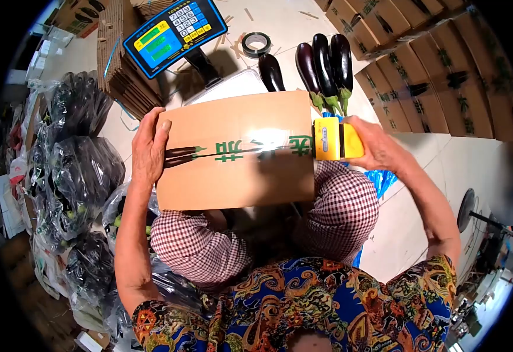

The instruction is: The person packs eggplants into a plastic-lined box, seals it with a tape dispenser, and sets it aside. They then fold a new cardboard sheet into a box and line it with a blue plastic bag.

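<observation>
A closed cardboard box (233,182) with green characters and a printed eggplant picture lies across my knees, over checked trousers. My left hand (149,146) grips its left end, the thumb on top and the fingers over the side. At the right end, my right hand (371,144) is wrapped round a yellow tape dispenser (327,139), which touches the box's edge. Shiny clear tape seems to run along the middle of the top. Just beyond the box lie several dark eggplants (322,64), one of them (271,73) apart from the others.
A scale with a lit display (174,35) stands beyond the box, near a tape roll (256,44). Flattened cartons (116,58) lean at the upper left. Bagged eggplants (80,170) fill the left side. Packed boxes (432,82) line the upper right; a black stand (491,220) is at right.
</observation>
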